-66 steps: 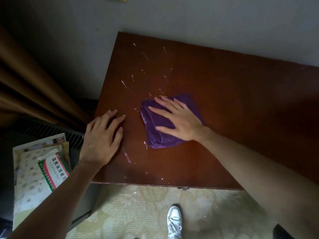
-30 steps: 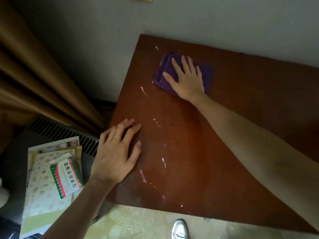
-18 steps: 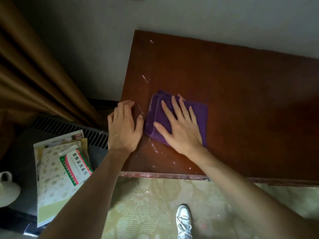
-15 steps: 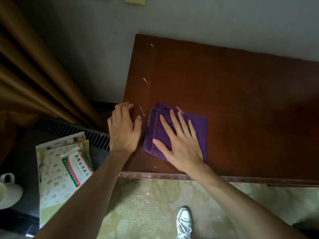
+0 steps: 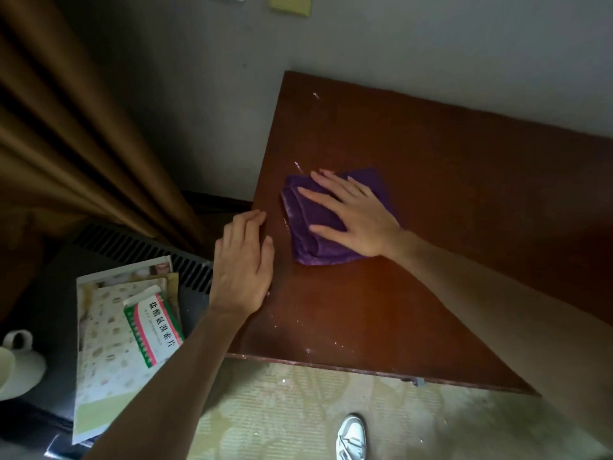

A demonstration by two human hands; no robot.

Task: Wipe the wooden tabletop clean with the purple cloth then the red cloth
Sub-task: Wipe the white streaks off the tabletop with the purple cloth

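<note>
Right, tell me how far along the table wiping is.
Done: the tabletop's right and middle look free of white residue. In hand: the right hand presses the purple cloth flat near the left edge; the left hand rests beside it. Left: white specks near the front edge, one at the far corner, then the red cloth, not in view.

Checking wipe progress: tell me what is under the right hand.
The folded purple cloth lies flat under the right hand, on the wooden tabletop. Any white residue beneath the cloth is covered, so it cannot be seen.
</note>
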